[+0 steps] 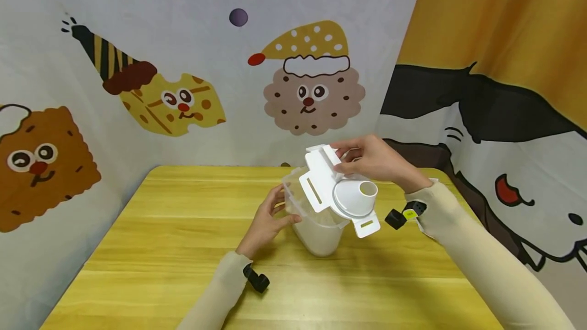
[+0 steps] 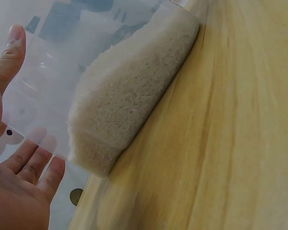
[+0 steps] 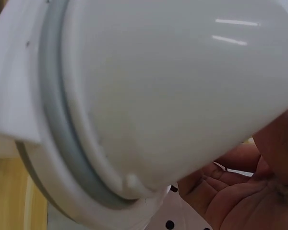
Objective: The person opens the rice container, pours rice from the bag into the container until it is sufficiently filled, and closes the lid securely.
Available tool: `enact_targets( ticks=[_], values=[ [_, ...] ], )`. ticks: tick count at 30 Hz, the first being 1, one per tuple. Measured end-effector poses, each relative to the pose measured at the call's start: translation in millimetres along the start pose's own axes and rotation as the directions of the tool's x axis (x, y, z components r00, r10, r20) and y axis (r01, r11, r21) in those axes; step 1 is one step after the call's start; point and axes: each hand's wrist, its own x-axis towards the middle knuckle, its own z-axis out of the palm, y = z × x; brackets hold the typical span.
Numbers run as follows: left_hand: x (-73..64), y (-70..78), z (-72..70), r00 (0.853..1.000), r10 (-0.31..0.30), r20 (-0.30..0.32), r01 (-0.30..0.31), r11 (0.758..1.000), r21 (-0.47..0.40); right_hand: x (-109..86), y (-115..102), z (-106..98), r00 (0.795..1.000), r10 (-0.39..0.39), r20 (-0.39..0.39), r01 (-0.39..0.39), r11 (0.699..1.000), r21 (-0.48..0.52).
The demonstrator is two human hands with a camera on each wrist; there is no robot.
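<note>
A clear plastic container (image 1: 317, 241) of white rice (image 2: 129, 93) stands on the table. My left hand (image 1: 268, 222) holds it at its left side, thumb at the near wall and the other fingers around the far side. Above the container's opening, my right hand (image 1: 377, 161) grips a white lid (image 1: 321, 172) by its raised ridge, between thumb and fingers. Tilted, the lid overlaps the container's rim in the head view. A short round spout (image 1: 355, 196) rises from the lid and fills much of the right wrist view. Slotted tabs stick out from the lid's edges.
The container stands on a light wooden table (image 1: 183, 248). A cloth (image 1: 220, 131) printed with cartoon snacks hangs right behind the table's back edge, and a yellow and black printed cloth (image 1: 458, 55) hangs at the right.
</note>
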Motion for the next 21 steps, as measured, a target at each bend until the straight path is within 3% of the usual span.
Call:
enact_targets(
  ticks=[14,21],
  values=[
    [1.2,-2.1,0.8,1.000,-0.007,-0.020,0.007,1.000,0.010,20.0,-9,22,0.991,0.016,0.134,-0.031,0.993,0.111],
    [1.7,-2.7,-0.2,1.000,-0.006,-0.013,0.006,1.000,0.004,26.5,-13,29,0.986,0.034,0.166,-0.053,0.992,0.115]
  ],
)
